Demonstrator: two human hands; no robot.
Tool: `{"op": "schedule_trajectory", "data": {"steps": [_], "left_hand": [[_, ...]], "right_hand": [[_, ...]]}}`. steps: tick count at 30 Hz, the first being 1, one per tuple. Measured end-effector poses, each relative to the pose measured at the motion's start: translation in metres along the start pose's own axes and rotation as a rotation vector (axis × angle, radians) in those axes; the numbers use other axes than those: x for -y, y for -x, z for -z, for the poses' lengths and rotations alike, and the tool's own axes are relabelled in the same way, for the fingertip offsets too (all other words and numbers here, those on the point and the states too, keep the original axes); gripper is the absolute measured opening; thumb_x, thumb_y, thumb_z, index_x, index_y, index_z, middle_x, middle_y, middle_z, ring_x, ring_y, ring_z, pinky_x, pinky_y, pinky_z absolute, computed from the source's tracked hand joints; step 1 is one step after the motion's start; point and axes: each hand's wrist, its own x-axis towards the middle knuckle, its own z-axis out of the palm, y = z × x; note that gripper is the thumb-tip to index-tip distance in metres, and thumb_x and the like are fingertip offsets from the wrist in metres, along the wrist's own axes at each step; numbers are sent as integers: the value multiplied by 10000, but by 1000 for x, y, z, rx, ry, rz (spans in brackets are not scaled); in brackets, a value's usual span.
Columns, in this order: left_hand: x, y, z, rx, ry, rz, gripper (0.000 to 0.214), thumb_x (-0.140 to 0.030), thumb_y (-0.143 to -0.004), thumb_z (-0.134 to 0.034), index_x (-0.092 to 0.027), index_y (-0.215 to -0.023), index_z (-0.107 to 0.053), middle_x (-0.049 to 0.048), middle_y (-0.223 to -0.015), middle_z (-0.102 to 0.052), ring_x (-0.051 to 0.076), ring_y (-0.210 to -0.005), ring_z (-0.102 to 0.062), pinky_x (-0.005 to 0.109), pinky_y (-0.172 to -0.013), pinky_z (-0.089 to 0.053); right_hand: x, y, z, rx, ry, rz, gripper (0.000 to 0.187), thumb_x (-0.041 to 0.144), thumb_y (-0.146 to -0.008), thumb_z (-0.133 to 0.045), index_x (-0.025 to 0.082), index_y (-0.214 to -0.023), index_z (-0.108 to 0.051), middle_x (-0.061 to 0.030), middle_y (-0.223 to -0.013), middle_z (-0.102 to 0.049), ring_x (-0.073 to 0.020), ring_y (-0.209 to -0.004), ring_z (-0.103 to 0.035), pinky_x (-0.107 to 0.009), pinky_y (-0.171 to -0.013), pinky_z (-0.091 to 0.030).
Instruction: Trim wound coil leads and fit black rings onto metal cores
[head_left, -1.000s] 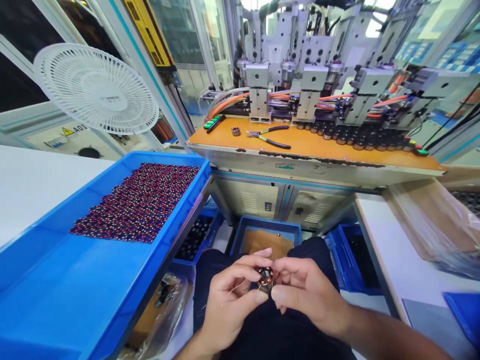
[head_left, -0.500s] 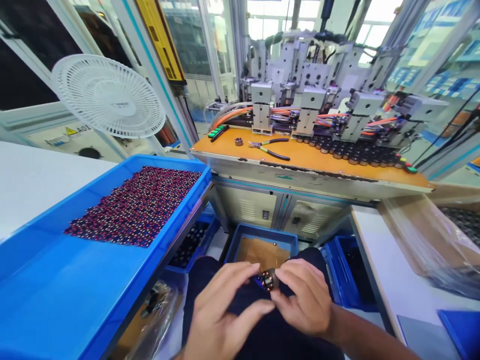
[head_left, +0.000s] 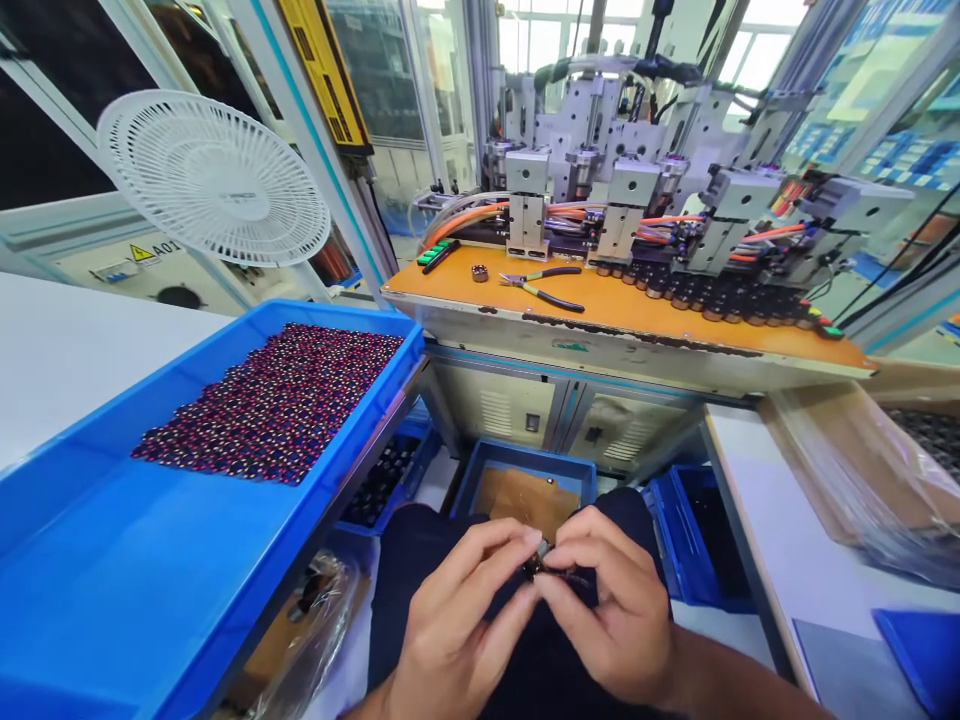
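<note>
Above my lap, my left hand (head_left: 472, 610) is closed, its thumb and fingertips pinching one side of a small round dark part (head_left: 533, 565) with copper-coloured spots. My right hand (head_left: 615, 600) grips the other side, thumb and index finger pressed together. The fingertips of both hands meet around the part and cover most of it; a bit of grey shows at its top. Below and beyond the hands is a blue bin (head_left: 465, 480) lined with brown cardboard.
A large blue tray (head_left: 150, 560) at left holds many small dark parts. On the orange bench (head_left: 450, 285) are cutting pliers (head_left: 551, 290), one round part (head_left: 479, 273) and a row of dark cylinders (head_left: 705, 295) before a machine. A plastic-covered carton (head_left: 847, 470) stands at right.
My left hand has moved right and closed its fingers on the part, which my right hand was holding alone. The part is now mostly hidden between the fingertips.
</note>
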Motion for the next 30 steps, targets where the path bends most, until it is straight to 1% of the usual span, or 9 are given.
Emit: {"op": "schedule_trajectory", "data": {"steps": [3,6,10,13,18,22,26,29,30], "left_hand": [[0,0,0,1,22,-1,420,-32,-827,-641,-219,-1203,-642,97,-1051,-681,164,-851,-714,217,-714,-606],[0,-1,-1,-17,43,14,368,-26,-815,-648,-192,-1143,-671,90,-1028,-679,156,-863,-712,213,-751,-602],[3,1,-4,-55,98,88,295,-35,-786,-680,-194,-1033,-699,87,-1043,-708,166,-891,-726,231,-793,-601],[5,1,-4,-68,187,161,301,-42,-772,-701,-217,-1017,-713,84,-1062,-741,184,-915,-737,252,-794,-611],[7,2,-3,-82,325,214,290,-62,-765,-723,-230,-1001,-729,74,-1025,-754,190,-899,-744,250,-753,-621],[8,3,-2,-83,306,172,343,-24,-779,-690,-238,-1046,-716,68,-1047,-745,183,-945,-731,265,-814,-609],[11,4,-1,-51,284,88,368,15,-789,-656,-239,-1046,-727,81,-1121,-711,170,-897,-735,254,-775,-609],[15,6,1,-57,254,98,364,5,-791,-662,-243,-1048,-733,87,-1133,-714,191,-929,-736,268,-794,-609],[17,6,2,-71,247,112,355,-4,-795,-663,-247,-1042,-736,85,-1129,-720,197,-942,-735,273,-803,-608]], "right_hand": [[2,0,-3,1,-45,-69,120,75,-870,-576,175,-883,-641,-26,-746,-603,-124,-671,-582,-229,-601,-487],[3,0,-4,-2,-123,-212,101,115,-887,-591,174,-821,-640,-8,-724,-588,-109,-663,-563,-211,-604,-468],[2,-3,-3,9,-218,-423,204,214,-905,-596,168,-707,-601,8,-675,-546,-97,-617,-511,-201,-566,-427],[1,-5,-2,25,-268,-515,271,273,-902,-609,162,-657,-573,13,-650,-519,-92,-592,-479,-197,-543,-400],[2,-3,-2,46,-324,-560,291,322,-905,-620,157,-668,-583,8,-657,-508,-97,-601,-477,-207,-554,-400],[-1,-5,-2,41,-385,-590,313,343,-908,-628,155,-661,-582,15,-637,-496,-92,-586,-474,-210,-557,-401],[-4,-2,-7,42,-474,-647,317,375,-895,-645,153,-676,-586,19,-643,-495,-83,-564,-482,-204,-535,-407],[-7,-4,-8,81,-470,-669,346,420,-886,-639,149,-683,-572,24,-624,-500,-78,-529,-481,-201,-514,-417],[-9,-9,-6,111,-433,-645,357,429,-896,-619,151,-679,-561,26,-604,-503,-78,-513,-481,-202,-504,-422]]}}
